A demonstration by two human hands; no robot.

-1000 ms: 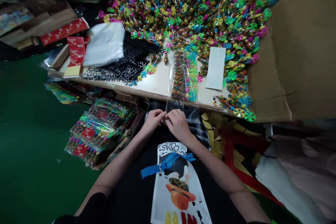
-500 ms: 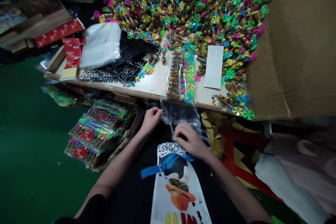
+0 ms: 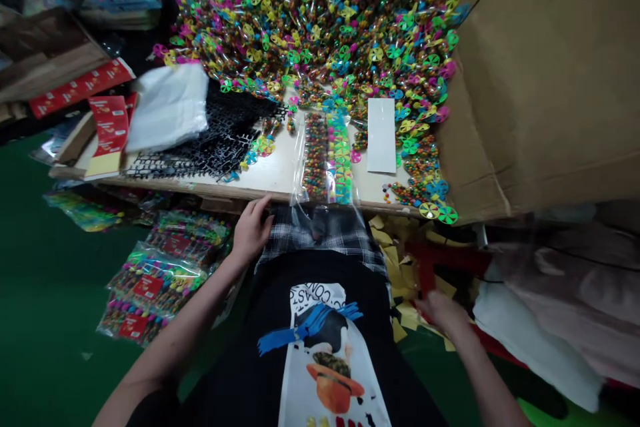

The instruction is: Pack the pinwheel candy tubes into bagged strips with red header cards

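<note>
A clear plastic bag (image 3: 315, 153) lies on the table, filled with rows of small multicoloured beads and bright toy wheels. Its open end hangs over the front edge above my lap. Left of that end, my left hand (image 3: 253, 230) is at the table edge with bent fingers, thumb apart, and nothing visible in them. My right hand (image 3: 445, 312) is low on the right, by a red stool-like frame (image 3: 425, 267) and yellow paper scraps (image 3: 400, 273). Motion smears its fingers, so I cannot see whether they hold anything.
A large heap of bead-filled toys (image 3: 320, 20) covers the table's back. A white card (image 3: 381, 135) lies right of the bag. Black netting (image 3: 200, 140), white plastic bags (image 3: 173, 103) and red cards (image 3: 107, 123) lie left. Packed bags (image 3: 155, 273) are below; cardboard (image 3: 540, 80) stands right.
My right hand has left the bag's open end and moved right and down to the red frame. My left hand has let go of the bag and shifted left.
</note>
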